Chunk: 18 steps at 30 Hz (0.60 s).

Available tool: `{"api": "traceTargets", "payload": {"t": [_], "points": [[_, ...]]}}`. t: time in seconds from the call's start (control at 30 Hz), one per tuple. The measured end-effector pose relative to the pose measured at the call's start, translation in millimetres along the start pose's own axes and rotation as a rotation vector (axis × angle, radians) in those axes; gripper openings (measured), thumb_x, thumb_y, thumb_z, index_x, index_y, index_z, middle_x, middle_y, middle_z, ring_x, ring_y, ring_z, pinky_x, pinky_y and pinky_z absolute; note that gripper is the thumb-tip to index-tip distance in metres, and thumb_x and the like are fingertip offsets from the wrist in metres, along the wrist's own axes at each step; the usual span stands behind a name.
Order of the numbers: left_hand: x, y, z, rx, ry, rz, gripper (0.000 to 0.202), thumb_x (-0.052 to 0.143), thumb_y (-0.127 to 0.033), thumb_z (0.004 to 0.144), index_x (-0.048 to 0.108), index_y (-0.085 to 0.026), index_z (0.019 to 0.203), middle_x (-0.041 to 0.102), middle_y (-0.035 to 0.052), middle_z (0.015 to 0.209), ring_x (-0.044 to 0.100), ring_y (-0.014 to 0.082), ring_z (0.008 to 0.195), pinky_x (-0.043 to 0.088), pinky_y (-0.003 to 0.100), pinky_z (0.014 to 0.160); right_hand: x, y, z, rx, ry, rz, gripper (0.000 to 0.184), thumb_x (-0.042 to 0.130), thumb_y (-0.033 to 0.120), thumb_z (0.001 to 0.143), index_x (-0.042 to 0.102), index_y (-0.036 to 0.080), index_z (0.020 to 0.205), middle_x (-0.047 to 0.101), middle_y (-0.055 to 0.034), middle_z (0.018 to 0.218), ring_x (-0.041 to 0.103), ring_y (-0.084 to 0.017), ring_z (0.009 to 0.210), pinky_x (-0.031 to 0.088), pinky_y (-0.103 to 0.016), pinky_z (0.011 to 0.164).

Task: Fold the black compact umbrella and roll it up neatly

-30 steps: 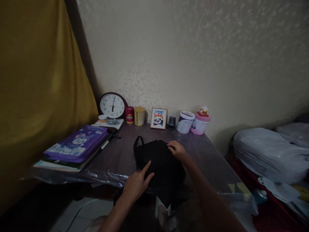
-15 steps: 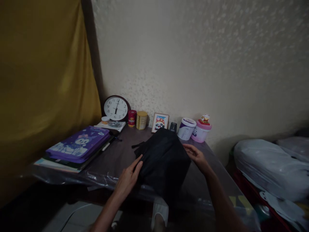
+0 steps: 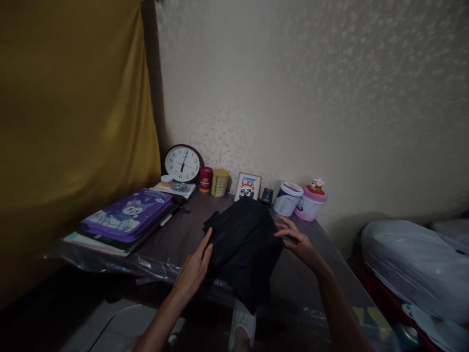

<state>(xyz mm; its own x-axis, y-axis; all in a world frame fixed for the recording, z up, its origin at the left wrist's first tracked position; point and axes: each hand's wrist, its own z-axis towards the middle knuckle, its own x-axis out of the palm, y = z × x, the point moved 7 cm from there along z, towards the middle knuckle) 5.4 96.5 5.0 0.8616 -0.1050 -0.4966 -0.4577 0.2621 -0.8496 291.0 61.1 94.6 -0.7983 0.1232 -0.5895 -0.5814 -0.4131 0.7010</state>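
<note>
Fingers loosely open, left hand and right hand flank black cloth, apparently ungripped.

Black fabric item on a plastic-covered table.
The left hand touches its left side; the right hand, loosely open, is at its right edge. Behind stand a clock, panda picture and pink-lidded tub.
</note>
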Motion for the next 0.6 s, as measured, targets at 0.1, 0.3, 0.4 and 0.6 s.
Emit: {"api": "traceTargets", "payload": {"t": [0.1,0.3,0.4,0.6], "points": [[1.7,0,-1,0.016,0.005,-0.004,0.049,0.03,-0.044,0.087,0.027,-0.029,0.134,0.059,0.002,0.117,0.057,0.0206,0.103,0.043,0.031,0.086,2,2,0,-0.013,0.017,0.006,0.013,0.059,0.032,0.075,0.066,0.022,0.08,0.036,-0.0059,0.134,0.043,-0.024,0.117,0.035,-0.04,0.099],[11.0,3,0,0.065,0.07,-0.051,0.047,0.029,-0.044,0.087,0.033,-0.029,0.132,0.058,0.0007,0.118,0.054,0.0181,0.107,0.041,0.029,0.09,-2,7,1,-0.02,-0.01,0.018,0.01,0.06,0.03,0.075,0.065,0.022,0.078,0.043,-0.0054,0.13,0.043,-0.022,0.117,0.033,-0.038,0.1],[13.9,6,2,0.064,0.079,-0.082,0.048,0.03,-0.044,0.087,0.034,-0.027,0.132,0.056,0.0006,0.12,0.053,0.0174,0.109,0.039,0.03,0.092,-5,9,2,-0.022,-0.061,0.073,0.009,0.059,0.029,0.075,0.064,0.023,0.078,0.05,-0.0049,0.124,0.043,-0.021,0.117,0.032,-0.038,0.1],[16.3,4,1,0.066,0.084,-0.125,0.048,0.033,-0.044,0.086,0.038,-0.025,0.13,0.06,0.0001,0.116,0.054,0.0164,0.107,0.04,0.028,0.091,-2,12,9,-0.007,-0.18,0.169,0.011,0.055,0.031,0.077,0.06,0.022,0.078,0.059,-0.0053,0.11,0.051,-0.02,0.108,0.037,-0.036,0.094]]}}
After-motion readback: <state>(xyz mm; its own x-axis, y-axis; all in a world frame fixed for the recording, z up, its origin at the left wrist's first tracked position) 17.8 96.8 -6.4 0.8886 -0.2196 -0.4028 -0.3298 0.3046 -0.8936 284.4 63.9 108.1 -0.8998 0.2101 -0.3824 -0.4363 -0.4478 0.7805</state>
